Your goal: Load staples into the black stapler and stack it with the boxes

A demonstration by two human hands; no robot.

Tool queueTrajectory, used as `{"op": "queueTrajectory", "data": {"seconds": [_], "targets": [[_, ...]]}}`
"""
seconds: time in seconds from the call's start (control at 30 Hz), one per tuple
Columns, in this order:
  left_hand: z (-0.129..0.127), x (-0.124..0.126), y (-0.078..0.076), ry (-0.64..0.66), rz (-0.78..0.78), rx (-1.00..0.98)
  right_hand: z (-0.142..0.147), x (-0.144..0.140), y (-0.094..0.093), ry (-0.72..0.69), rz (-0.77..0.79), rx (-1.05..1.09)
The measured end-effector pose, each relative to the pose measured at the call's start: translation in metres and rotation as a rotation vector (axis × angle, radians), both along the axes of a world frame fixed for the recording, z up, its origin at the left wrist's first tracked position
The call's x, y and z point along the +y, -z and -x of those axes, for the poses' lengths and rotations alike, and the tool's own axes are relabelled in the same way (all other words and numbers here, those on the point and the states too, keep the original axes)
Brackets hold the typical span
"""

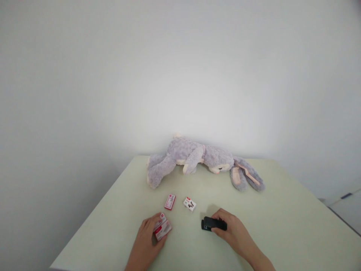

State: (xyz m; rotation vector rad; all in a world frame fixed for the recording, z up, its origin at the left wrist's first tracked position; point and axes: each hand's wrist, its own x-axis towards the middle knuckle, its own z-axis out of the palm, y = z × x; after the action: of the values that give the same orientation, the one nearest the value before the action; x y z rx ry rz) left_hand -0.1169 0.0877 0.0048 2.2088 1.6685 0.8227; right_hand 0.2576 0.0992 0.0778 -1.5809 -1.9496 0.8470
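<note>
My left hand (146, 237) is closed around two small red-and-white staple boxes (163, 230) at the front left of the table. The boxes sit against each other, partly covered by my fingers. On the right, a black stapler (213, 223) is gripped between the thumb and fingers of my right hand (229, 227), its front end pointing left. Another red-and-white box (170, 202) lies just beyond my left hand. Between the hands and a little farther back is a small white box (190, 203) with a dark clip-like picture on it.
A grey plush rabbit (186, 149) lies on its side along the back of the pale green table (121, 210), ears to the right. Behind it rises a plain white wall (180, 75). The table's side edges slope away at left and right.
</note>
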Motion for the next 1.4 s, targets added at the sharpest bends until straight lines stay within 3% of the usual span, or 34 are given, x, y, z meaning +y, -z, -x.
{"op": "queueTrajectory", "data": {"seconds": [0.23,0.43,0.57,0.73,0.9,1.07,1.23,1.4], "targets": [[-0.048,0.009,-0.006,-0.022,0.060,0.021,-0.004,-0.011,0.006,0.025,0.012,-0.019],[-0.082,0.026,-0.002,-0.112,-0.032,-0.039,-0.006,-0.020,0.008,0.046,0.013,0.001],[-0.084,0.024,-0.002,-0.154,-0.075,-0.028,-0.005,-0.023,0.009,0.066,0.012,0.029],[-0.067,0.012,0.001,-0.267,-0.096,0.079,-0.007,-0.025,0.017,0.079,0.011,0.048],[-0.062,0.024,-0.001,-0.211,-0.053,0.154,0.000,-0.021,0.041,0.239,-0.048,0.081],[-0.076,0.026,-0.002,-0.159,-0.035,0.133,0.024,0.011,0.058,0.405,-0.160,0.150],[-0.099,0.000,0.006,-0.190,-0.025,0.103,0.058,0.049,0.060,0.372,-0.207,0.195],[-0.109,-0.008,0.019,-0.225,-0.045,0.021,0.081,0.040,0.061,0.314,-0.192,0.261]]}}
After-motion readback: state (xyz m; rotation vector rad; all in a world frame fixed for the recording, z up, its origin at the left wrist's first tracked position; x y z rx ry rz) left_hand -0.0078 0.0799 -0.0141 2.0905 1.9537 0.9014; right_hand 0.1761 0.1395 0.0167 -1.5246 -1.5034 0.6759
